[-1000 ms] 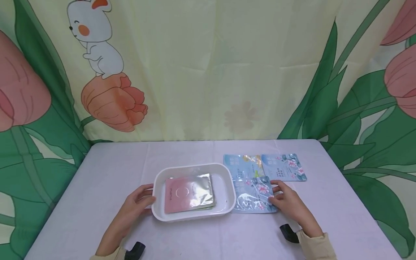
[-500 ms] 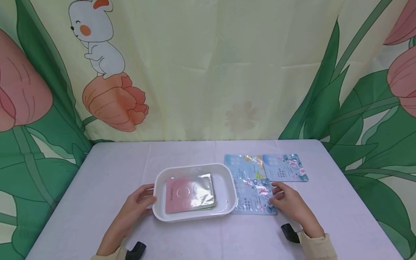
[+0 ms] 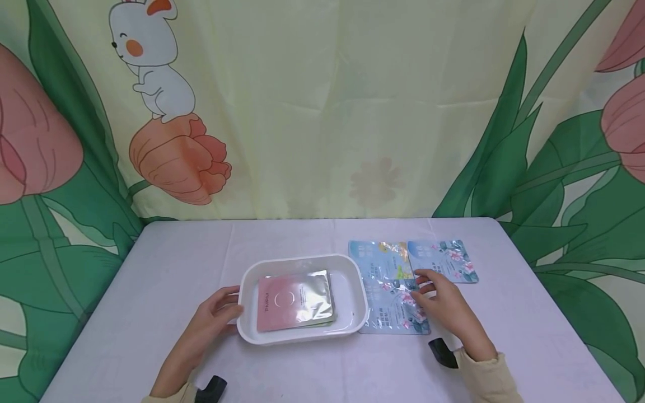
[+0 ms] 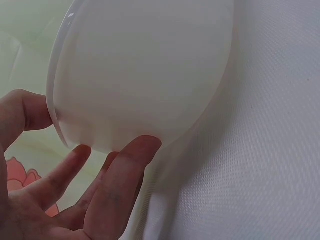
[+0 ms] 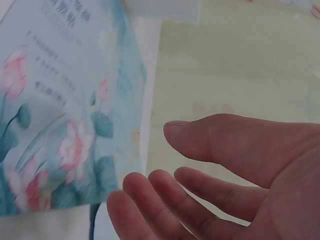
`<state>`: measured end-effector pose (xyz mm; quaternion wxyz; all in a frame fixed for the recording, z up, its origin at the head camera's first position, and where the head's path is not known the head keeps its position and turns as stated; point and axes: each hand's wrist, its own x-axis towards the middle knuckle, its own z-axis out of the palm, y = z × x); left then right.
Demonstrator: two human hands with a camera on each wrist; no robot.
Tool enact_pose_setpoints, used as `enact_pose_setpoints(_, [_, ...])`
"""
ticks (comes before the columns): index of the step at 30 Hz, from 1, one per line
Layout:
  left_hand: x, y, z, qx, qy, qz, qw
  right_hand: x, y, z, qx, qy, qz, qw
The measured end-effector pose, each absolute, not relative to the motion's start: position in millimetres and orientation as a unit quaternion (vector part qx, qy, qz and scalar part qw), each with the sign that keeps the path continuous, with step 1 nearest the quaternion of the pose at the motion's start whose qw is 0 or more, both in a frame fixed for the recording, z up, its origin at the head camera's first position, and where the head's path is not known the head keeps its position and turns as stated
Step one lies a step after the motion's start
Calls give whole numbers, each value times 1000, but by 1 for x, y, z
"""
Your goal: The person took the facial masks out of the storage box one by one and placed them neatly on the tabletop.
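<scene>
While the left hand point(image 3: 216, 313) grips the left end of the white tray point(image 3: 347, 299), its fingers curved against the outer wall and one digit at the rim, the right hand point(image 3: 445, 302) hovers over the blue packets, thumb and fingers parted and nothing between them. I can see the tray sitting towards the front of the table point(image 3: 176, 263), and in it lies a pink packet point(image 3: 282, 305) with a shiny silver side, the edge of something greenish peeking out beneath.

Just to the tray's right is the near packet point(image 3: 385, 316), blue with pink flowers, lying flat under the right fingertips. Behind it I make out the back-left packet point(image 3: 375, 258), with a yellowish print, and beside that the back-right packet point(image 3: 435, 260), flowered as well.

Both wrists carry something black, and pale sleeves show below. Past the table hangs a curtain point(image 3: 302, 112) printed with a rabbit point(image 3: 163, 73) and big tulips.
</scene>
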<state>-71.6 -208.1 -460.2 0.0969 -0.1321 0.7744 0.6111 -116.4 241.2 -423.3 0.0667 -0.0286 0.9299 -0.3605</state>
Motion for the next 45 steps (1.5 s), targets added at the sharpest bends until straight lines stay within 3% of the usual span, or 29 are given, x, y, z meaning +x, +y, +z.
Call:
enact_pose_setpoints(17, [-68,-210,-461,-119,767,624,92,-126,196,-405,-99,923,-371,7])
enact_pose_setpoints(45, [-71,-210,-461,-113,764,629,91,-123,128,-402,-129,904,-406,40])
